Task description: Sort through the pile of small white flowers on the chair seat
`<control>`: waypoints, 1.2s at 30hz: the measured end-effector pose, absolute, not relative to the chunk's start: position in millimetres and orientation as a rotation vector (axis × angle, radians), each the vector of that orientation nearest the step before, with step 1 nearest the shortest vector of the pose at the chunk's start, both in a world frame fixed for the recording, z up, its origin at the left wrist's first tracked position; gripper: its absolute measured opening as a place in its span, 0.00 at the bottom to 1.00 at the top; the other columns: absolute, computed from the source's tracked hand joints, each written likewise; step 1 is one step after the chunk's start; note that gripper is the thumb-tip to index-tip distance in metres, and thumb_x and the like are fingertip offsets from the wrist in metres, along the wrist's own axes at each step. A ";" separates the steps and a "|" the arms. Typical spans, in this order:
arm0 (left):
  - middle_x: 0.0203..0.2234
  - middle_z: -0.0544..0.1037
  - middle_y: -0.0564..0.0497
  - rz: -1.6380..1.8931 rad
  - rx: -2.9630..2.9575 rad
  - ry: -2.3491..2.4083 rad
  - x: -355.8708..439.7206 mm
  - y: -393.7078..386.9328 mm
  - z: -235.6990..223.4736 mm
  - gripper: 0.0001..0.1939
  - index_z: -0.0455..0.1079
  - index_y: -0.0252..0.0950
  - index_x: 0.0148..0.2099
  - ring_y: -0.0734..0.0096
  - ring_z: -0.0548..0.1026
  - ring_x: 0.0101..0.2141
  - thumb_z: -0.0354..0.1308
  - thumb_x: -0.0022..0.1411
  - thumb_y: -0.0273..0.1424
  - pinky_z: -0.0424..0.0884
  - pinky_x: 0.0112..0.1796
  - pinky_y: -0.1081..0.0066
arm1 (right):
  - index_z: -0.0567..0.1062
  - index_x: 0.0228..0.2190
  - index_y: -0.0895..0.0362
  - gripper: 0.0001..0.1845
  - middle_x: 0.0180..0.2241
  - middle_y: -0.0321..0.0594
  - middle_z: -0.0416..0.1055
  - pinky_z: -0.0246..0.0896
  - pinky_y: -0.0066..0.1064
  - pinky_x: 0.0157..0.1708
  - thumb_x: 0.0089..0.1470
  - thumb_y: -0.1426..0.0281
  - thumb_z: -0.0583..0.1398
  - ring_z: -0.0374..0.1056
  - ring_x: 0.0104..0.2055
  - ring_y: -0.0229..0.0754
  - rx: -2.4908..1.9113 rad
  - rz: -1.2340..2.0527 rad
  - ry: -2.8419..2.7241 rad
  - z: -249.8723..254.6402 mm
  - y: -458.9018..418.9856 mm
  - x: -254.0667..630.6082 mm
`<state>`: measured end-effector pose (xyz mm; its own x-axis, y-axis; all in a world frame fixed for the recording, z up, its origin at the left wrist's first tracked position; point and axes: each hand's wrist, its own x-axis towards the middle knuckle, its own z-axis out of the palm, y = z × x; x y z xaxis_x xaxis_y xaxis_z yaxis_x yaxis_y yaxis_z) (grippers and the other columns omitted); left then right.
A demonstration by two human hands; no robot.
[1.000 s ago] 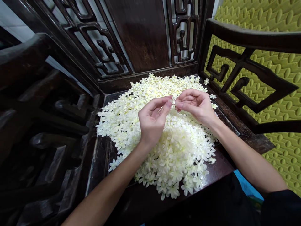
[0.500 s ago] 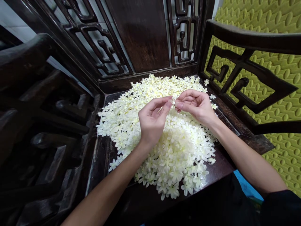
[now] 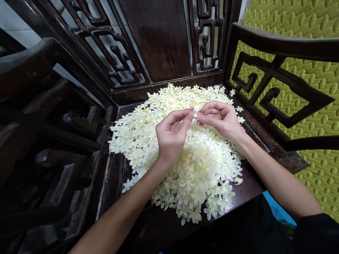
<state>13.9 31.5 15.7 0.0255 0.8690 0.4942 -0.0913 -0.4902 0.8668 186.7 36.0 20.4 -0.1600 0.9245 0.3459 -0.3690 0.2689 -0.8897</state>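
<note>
A big heap of small cream-white fabric flowers [image 3: 185, 165] covers the seat of a dark carved wooden chair [image 3: 249, 192]. Above the heap my left hand [image 3: 172, 135] and my right hand [image 3: 221, 118] meet fingertip to fingertip. Both pinch one small white flower [image 3: 195, 114] between thumb and forefinger. A thin pale stem or pin [image 3: 180, 124] shows inside my left hand's curled fingers. The other fingers of both hands are curled in.
The chair's carved lattice back [image 3: 159, 42] stands behind the heap, and its armrest [image 3: 280, 84] rises at the right. Another dark wooden chair [image 3: 47, 134] is close on the left. A yellow-green padded wall [image 3: 317, 116] lies beyond the armrest. A few loose flowers [image 3: 239, 108] lie at the seat's right edge.
</note>
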 end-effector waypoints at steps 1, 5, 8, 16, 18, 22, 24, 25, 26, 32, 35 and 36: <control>0.43 0.84 0.46 1.570 1.534 0.832 13.8 31.5 15.6 0.08 0.78 0.36 0.42 0.64 0.83 0.47 0.67 0.64 0.35 0.78 0.51 0.65 | 0.81 0.35 0.59 0.14 0.32 0.37 0.82 0.80 0.26 0.38 0.45 0.73 0.75 0.79 0.31 0.35 -0.616 1.266 -1.236 20.7 35.8 186.6; 0.45 0.84 0.45 1.553 1.546 0.853 13.4 31.5 15.5 0.08 0.78 0.36 0.42 0.63 0.82 0.47 0.66 0.64 0.35 0.78 0.52 0.64 | 0.81 0.35 0.59 0.15 0.31 0.37 0.83 0.80 0.27 0.38 0.44 0.73 0.76 0.80 0.31 0.36 -0.629 1.265 -1.230 21.2 35.5 186.1; 0.44 0.84 0.45 1.567 1.551 0.835 13.5 31.4 16.3 0.07 0.78 0.36 0.42 0.64 0.83 0.47 0.66 0.64 0.34 0.78 0.51 0.65 | 0.81 0.35 0.59 0.13 0.31 0.37 0.83 0.80 0.27 0.38 0.45 0.73 0.75 0.80 0.31 0.36 -0.621 1.264 -1.226 21.0 35.5 186.1; 0.43 0.84 0.45 1.544 1.551 0.834 13.9 28.8 17.7 0.09 0.78 0.36 0.42 0.64 0.82 0.47 0.66 0.64 0.36 0.79 0.50 0.65 | 0.81 0.33 0.59 0.14 0.30 0.37 0.82 0.80 0.28 0.37 0.44 0.72 0.76 0.79 0.30 0.36 -0.631 1.250 -1.233 21.6 36.1 187.2; 0.43 0.84 0.45 1.521 1.537 0.830 14.3 28.5 17.0 0.10 0.78 0.36 0.42 0.63 0.82 0.46 0.68 0.62 0.36 0.79 0.50 0.65 | 0.81 0.33 0.59 0.14 0.31 0.38 0.82 0.79 0.28 0.37 0.44 0.72 0.76 0.79 0.30 0.36 -0.633 1.253 -1.237 21.3 36.5 187.2; 0.39 0.84 0.46 1.484 1.452 0.846 15.0 29.1 14.3 0.12 0.78 0.36 0.41 0.64 0.83 0.42 0.71 0.59 0.37 0.80 0.48 0.65 | 0.79 0.33 0.59 0.14 0.32 0.38 0.82 0.78 0.28 0.37 0.44 0.73 0.76 0.78 0.30 0.35 -0.638 1.258 -1.235 20.3 37.0 186.9; 0.36 0.83 0.48 1.468 1.367 0.855 15.4 29.6 13.0 0.12 0.78 0.36 0.40 0.66 0.83 0.38 0.70 0.60 0.39 0.81 0.46 0.65 | 0.79 0.32 0.59 0.13 0.32 0.38 0.81 0.78 0.27 0.35 0.45 0.73 0.75 0.77 0.30 0.34 -0.636 1.259 -1.235 19.9 37.2 186.7; 0.34 0.83 0.49 1.466 1.332 0.855 15.6 29.7 12.5 0.12 0.78 0.36 0.40 0.68 0.82 0.36 0.69 0.60 0.39 0.82 0.45 0.66 | 0.79 0.32 0.59 0.13 0.32 0.38 0.81 0.77 0.26 0.35 0.45 0.74 0.75 0.76 0.30 0.34 -0.633 1.261 -1.235 19.7 37.2 186.6; 0.31 0.82 0.50 1.469 1.307 0.853 15.8 29.8 12.2 0.12 0.78 0.36 0.39 0.69 0.82 0.34 0.69 0.60 0.40 0.82 0.44 0.66 | 0.78 0.32 0.59 0.13 0.32 0.38 0.81 0.76 0.25 0.34 0.45 0.74 0.75 0.76 0.29 0.33 -0.627 1.264 -1.234 19.3 37.4 186.5; 0.31 0.80 0.51 1.521 1.266 0.898 15.2 33.7 10.9 0.15 0.76 0.36 0.39 0.70 0.81 0.34 0.69 0.60 0.42 0.83 0.42 0.68 | 0.78 0.30 0.59 0.09 0.30 0.35 0.79 0.73 0.24 0.31 0.46 0.77 0.72 0.72 0.27 0.31 -0.627 1.257 -1.222 16.5 39.8 185.6; 0.33 0.79 0.51 1.589 1.195 0.887 12.2 42.0 8.7 0.14 0.75 0.36 0.39 0.71 0.81 0.37 0.68 0.61 0.41 0.82 0.47 0.65 | 0.78 0.28 0.58 0.07 0.27 0.33 0.75 0.70 0.25 0.29 0.46 0.79 0.69 0.69 0.25 0.31 -0.621 1.252 -1.198 18.0 40.6 187.4; 0.33 0.78 0.52 1.620 1.151 0.854 11.3 45.2 7.8 0.13 0.74 0.36 0.38 0.72 0.81 0.36 0.68 0.61 0.40 0.81 0.50 0.63 | 0.78 0.28 0.58 0.07 0.26 0.32 0.74 0.70 0.25 0.28 0.46 0.80 0.67 0.67 0.24 0.30 -0.608 1.255 -1.186 18.9 40.8 188.4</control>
